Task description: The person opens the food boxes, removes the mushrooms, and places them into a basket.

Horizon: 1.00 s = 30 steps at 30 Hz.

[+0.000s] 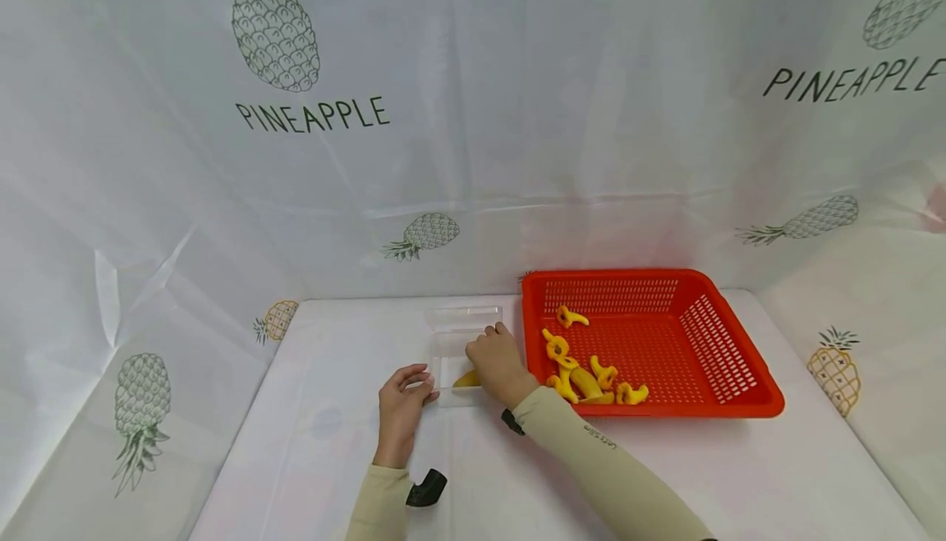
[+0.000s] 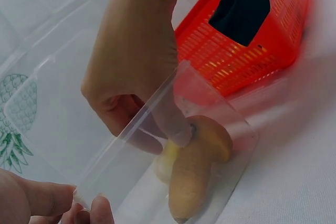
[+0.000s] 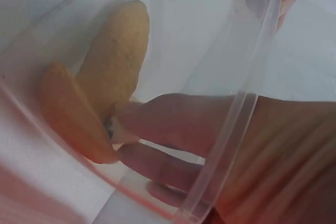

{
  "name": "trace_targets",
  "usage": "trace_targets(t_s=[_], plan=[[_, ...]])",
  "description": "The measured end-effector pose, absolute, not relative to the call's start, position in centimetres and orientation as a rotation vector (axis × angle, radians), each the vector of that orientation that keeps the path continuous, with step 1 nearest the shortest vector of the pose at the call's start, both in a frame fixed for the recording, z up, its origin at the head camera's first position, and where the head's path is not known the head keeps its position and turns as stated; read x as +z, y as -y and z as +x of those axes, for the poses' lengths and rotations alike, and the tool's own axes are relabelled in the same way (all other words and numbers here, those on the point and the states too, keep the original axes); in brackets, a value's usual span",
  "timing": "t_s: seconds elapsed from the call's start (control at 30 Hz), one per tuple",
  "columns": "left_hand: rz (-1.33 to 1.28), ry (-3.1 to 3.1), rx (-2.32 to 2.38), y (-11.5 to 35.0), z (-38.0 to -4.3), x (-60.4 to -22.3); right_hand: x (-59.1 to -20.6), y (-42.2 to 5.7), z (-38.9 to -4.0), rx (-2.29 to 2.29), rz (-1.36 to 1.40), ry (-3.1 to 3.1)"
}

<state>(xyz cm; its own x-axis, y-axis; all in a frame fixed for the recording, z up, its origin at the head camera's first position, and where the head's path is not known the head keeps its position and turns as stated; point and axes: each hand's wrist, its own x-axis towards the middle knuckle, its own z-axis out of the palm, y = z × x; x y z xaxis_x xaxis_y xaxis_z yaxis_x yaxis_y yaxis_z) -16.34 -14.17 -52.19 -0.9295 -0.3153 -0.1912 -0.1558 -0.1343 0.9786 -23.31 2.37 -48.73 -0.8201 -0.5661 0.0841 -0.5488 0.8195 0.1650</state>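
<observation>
A clear plastic box (image 1: 447, 398) stands on the white table, its hinged lid (image 1: 464, 317) raised at the back. Inside lies a yellow-brown mushroom (image 3: 116, 51) with a thick stem and a curved cap. My right hand (image 1: 499, 364) reaches over the rim into the box and pinches the mushroom near where stem and cap meet, as the right wrist view shows. Something pale yellow shows beside its fingertips in the left wrist view. At the box's left side, my left hand (image 1: 402, 411) grips the rim between thumb and fingers.
A red perforated basket (image 1: 746, 377) stands on the right, close beside the box. Several yellow trumpet-shaped mushrooms (image 1: 603, 372) and another yellow-brown mushroom (image 1: 586, 383) lie along its left and front. A pineapple-printed white sheet (image 1: 488, 147) hangs behind the table.
</observation>
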Motion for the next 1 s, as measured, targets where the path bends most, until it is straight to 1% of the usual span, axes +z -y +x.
trace_targets(t_s=[0.17, 0.37, 0.5, 0.6, 0.7, 1.0], plan=[[0.552, 1.988, -2.213, 14.3, -16.4, -52.5, -48.8, -2.1, -23.3, -0.144, 0.824, 2.891], [0.548, 1.990, -2.208, 14.2, -16.4, -52.4, -48.3, -2.0, -22.7, 0.090, 0.696, 2.851], [0.551, 1.992, -2.208, 14.1, -16.5, -52.3, -47.7, -2.8, -21.8, 0.294, 0.672, 2.791], [0.555, 1.998, -2.204, 14.0, -16.5, -52.3, -47.2, -4.3, -20.8, 0.497, 0.687, 2.674], [0.550, 2.002, -2.205, 14.0, -16.5, -52.2, -46.6, -5.9, -19.9, 0.602, 0.667, 2.530], [0.563, 2.017, -2.197, 14.2, -16.5, -52.3, -45.4, -12.0, -18.6, 0.698, 0.532, 2.317]])
